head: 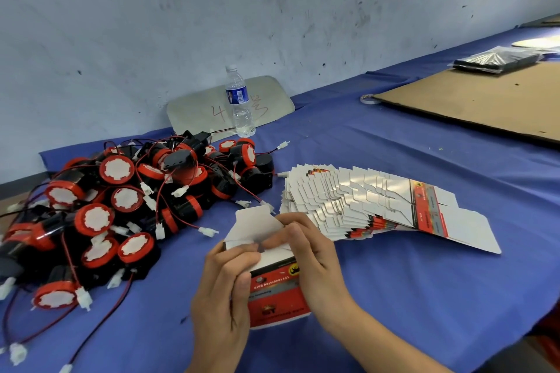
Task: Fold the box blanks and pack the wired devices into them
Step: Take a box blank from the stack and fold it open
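Both hands hold one red box (277, 294) above the blue table (394, 281). The left hand (224, 288) grips its side, the right hand (312, 254) pinches the white flaps. Left of the box lies the heap of wired devices (121, 206); behind it, to the right, the fanned box blanks (363, 203).

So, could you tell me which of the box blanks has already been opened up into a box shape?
Only the box held between the left hand and right hand; the other blanks lie flat, fanned out.

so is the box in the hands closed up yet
No, the box is still open at its far end: a white flap stands up while both hands' fingers work the smaller flaps.
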### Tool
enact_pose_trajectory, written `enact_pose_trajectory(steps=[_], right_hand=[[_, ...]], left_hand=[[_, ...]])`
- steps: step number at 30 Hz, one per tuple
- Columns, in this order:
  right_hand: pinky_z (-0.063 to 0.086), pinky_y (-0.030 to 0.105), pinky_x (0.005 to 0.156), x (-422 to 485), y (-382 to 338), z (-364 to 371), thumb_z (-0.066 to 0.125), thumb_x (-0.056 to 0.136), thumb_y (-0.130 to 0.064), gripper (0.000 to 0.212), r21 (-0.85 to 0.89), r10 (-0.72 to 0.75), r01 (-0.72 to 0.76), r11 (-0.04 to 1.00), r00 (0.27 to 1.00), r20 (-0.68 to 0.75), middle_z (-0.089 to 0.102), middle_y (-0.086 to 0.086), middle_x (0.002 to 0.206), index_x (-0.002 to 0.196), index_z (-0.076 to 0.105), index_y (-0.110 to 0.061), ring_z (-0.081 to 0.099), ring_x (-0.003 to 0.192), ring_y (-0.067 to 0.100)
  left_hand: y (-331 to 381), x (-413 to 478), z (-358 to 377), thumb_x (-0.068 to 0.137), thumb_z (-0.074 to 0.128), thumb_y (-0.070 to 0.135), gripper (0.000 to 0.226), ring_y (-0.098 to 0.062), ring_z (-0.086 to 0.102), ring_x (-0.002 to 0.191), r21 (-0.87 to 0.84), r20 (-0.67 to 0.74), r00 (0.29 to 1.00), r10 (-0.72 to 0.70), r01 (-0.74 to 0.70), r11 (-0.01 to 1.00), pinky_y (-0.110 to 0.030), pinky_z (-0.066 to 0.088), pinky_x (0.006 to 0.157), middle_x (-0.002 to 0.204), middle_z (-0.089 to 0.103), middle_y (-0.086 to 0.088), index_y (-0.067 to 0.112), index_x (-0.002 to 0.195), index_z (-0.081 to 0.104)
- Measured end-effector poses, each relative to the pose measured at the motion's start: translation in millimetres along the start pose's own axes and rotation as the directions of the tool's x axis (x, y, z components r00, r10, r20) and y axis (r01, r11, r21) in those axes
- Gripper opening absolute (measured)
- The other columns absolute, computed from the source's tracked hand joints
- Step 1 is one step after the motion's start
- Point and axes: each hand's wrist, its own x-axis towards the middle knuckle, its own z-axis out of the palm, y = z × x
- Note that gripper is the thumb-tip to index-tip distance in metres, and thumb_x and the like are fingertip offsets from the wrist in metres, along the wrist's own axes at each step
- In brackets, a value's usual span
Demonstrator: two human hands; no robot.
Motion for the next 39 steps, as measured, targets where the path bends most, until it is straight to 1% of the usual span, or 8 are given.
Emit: enact_pose_trajectory(steps=[7,12,16,21,25,30,34,39], right_hand=[[0.045,0.015,0.083,-3.0,-3.8,-1.9,0.049,0.096,-0.028,0.031,0.082,-0.096,0.091,0.993,0.994,0.054,0.061,-0.014,0.109,0.124,0.058,-0.039,0.059,0.098,0.004],[0.044,0.019,0.08,-1.1,-5.5,-2.3,0.054,0.09,-0.029,0.018,-0.055,-0.13,0.133,0.99,0.99,0.055,0.062,-0.007,0.097,0.081,0.065,-0.017,0.06,0.095,0.015],[0.041,0.019,0.073,-1.2,-5.3,-3.7,0.063,0.079,-0.037,0.017,-0.068,-0.053,0.057,0.996,0.997,0.056,0.063,-0.009,0.105,0.064,0.056,-0.033,0.06,0.095,0.01],[0.048,0.026,0.082,1.4,-5.8,-9.4,0.067,0.075,-0.03,0.009,0.069,0.196,-0.219,0.973,0.949,0.249,0.066,-0.002,0.117,0.076,0.058,-0.029,0.062,0.107,0.01],[0.048,0.028,0.068,3.3,-9.8,-14.2,0.063,0.08,-0.025,0.022,0.279,0.341,-0.486,0.828,0.832,0.438,0.065,0.002,0.095,0.099,0.059,-0.015,0.06,0.08,0.016],[0.045,0.036,0.074,5.9,-14.9,-12.9,0.08,0.064,-0.053,0.049,0.301,0.339,-0.513,0.804,0.811,0.477,0.067,0.003,0.117,0.085,0.059,-0.013,0.062,0.097,0.026],[0.05,0.027,0.066,5.6,-9.5,-11.4,0.07,0.077,-0.021,0.009,0.261,0.386,-0.523,0.811,0.814,0.433,0.067,0.004,0.11,0.085,0.066,-0.019,0.064,0.083,0.019],[0.053,0.032,0.075,5.4,-2.4,-12.0,0.072,0.075,-0.014,0.036,0.313,0.357,-0.493,0.812,0.843,0.402,0.062,0.002,0.126,0.108,0.064,-0.022,0.064,0.097,0.021]], left_hand=[[-0.9,1.8,-0.9,0.105,0.024,0.043,0.034,0.008,0.035,0.132,0.005,-0.003,0.998,0.056,-0.056,0.998,-0.002,0.035,0.093,0.121,0.055,0.013,0.026,0.105,0.053],[-4.1,0.3,-0.5,0.105,0.025,0.04,0.033,-0.015,0.045,0.131,-0.011,-0.038,0.996,0.076,-0.077,0.997,-0.009,0.038,0.096,0.127,0.045,0.013,0.022,0.102,0.053],[-3.9,4.5,3.9,0.101,0.039,0.044,0.022,-0.027,0.051,0.127,-0.226,-0.13,0.991,-0.024,-0.006,0.974,-0.027,0.047,0.098,0.126,0.037,0.018,0.024,0.101,0.047],[-5.3,4.0,2.1,0.1,0.042,0.046,0.017,-0.023,0.055,0.126,-0.281,-0.097,0.994,-0.051,0.022,0.959,-0.04,0.054,0.088,0.137,0.041,0.004,0.03,0.107,0.04],[-5.6,5.1,-4.7,0.099,0.04,0.051,0.018,-0.017,0.058,0.122,-0.246,-0.042,0.998,-0.038,0.026,0.969,-0.045,0.055,0.076,0.15,0.035,0.004,0.039,0.111,0.044],[-4.5,4.7,-8.8,0.099,0.039,0.053,0.019,-0.014,0.058,0.122,-0.208,-0.004,1.0,0.02,-0.02,0.978,-0.035,0.054,0.081,0.153,0.032,0.004,0.044,0.116,0.043],[-6.5,3.3,-6.9,0.096,0.041,0.057,0.033,-0.017,0.058,0.122,-0.164,-0.029,0.999,-0.044,0.039,0.986,-0.043,0.056,0.078,0.149,0.037,0.009,0.031,0.115,0.048],[-4.2,2.1,-6.3,0.092,0.041,0.064,0.047,-0.021,0.053,0.122,-0.06,-0.077,0.995,-0.068,0.063,0.996,-0.045,0.047,0.092,0.133,0.049,0.018,0.029,0.123,0.046]])
